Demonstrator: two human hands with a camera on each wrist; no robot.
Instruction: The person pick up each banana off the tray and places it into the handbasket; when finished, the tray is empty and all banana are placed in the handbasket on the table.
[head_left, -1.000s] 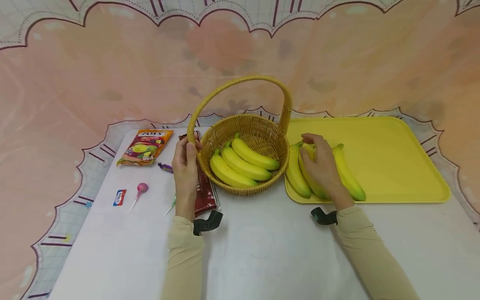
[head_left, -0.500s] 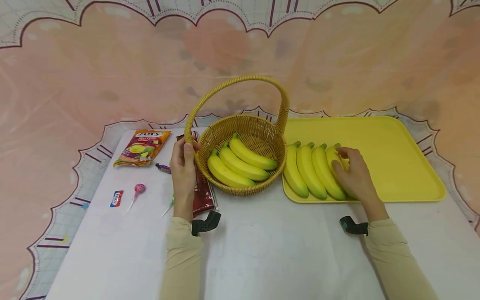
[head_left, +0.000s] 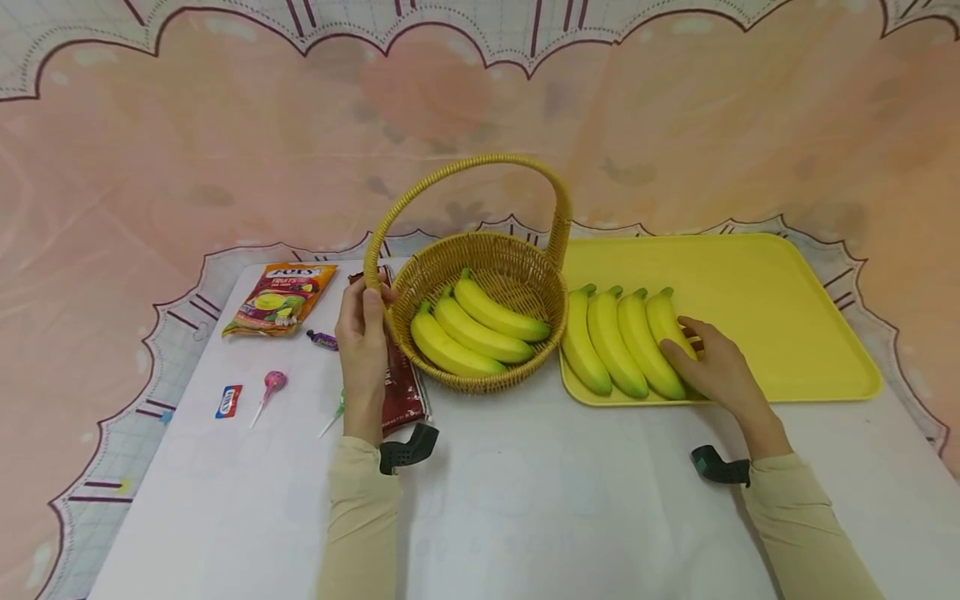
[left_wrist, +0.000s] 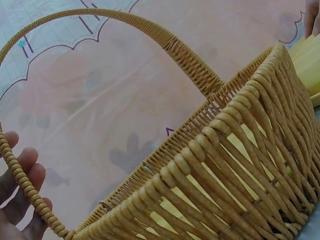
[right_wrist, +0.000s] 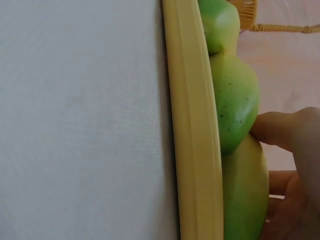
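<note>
My left hand [head_left: 363, 350] holds a wicker basket [head_left: 487, 383] at the left foot of its tall handle [left_wrist: 150, 32], with the fingers around the handle in the left wrist view. Inside the basket lie three yellow bananas [head_left: 480, 329] with green tips. On the left end of a yellow tray [head_left: 787, 317] several more bananas [head_left: 615, 342] lie side by side. My right hand [head_left: 716, 367] grips the rightmost banana [head_left: 666, 317], the thumb on its left side and the fingers on its right. The right wrist view shows this banana [right_wrist: 245, 195] partly behind the tray's rim.
Left of the basket lie an orange candy bag [head_left: 281, 300], a purple wrapped sweet [head_left: 322, 339], a pink lollipop [head_left: 274, 382], a small red-and-blue packet [head_left: 228, 402] and a green lollipop [head_left: 339, 408]. A dark red packet [head_left: 405, 396] lies partly under the basket.
My right hand has moved right, from over the middle tray bananas to the rightmost one, and now grips it. My left hand stays on the basket handle.
</note>
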